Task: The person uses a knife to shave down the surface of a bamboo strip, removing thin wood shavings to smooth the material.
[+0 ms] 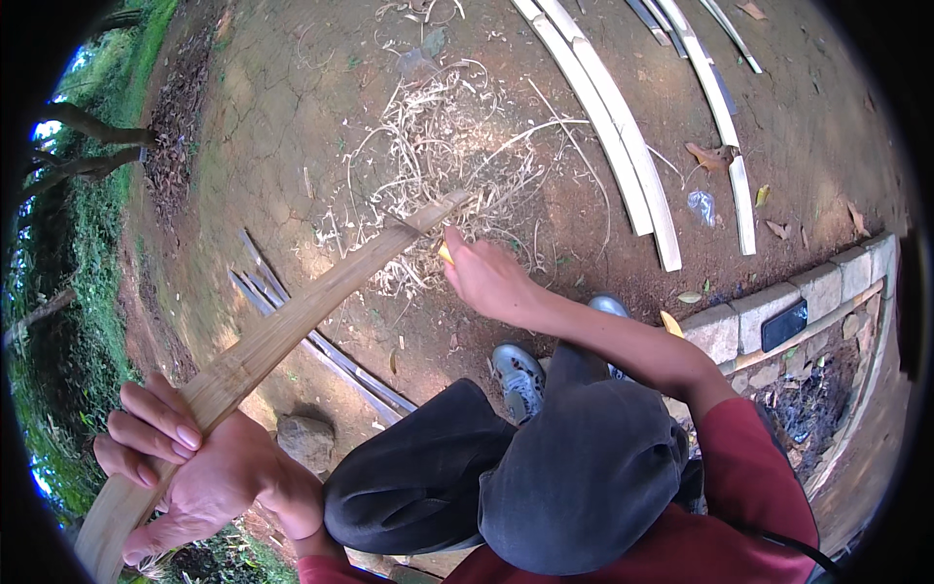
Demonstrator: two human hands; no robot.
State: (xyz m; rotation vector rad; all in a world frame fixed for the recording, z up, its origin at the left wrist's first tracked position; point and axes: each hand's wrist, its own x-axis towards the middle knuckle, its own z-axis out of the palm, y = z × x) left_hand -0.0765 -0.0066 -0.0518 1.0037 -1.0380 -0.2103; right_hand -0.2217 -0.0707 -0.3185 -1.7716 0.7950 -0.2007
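A long, flat bamboo strip [292,326] slants across the view from the lower left to the middle. Around its near end, my left hand [219,477] is closed, fingers over the top and thumb beneath. Close to the strip's far end, my right hand [491,277] grips a knife [446,254] with a yellow handle. Its dark blade crosses the strip and appears to touch it; the fist hides most of the handle. Under the far end lies a pile of pale curled shavings [428,146] on the ground.
Long pale split strips [608,117] lie at the upper right, narrower strips [355,375] left of my knees. A stone [305,440] sits near my left wrist. On the brick edging [710,331] at the right rests a dark phone [784,325]. Dry leaves [710,156] dot the soil.
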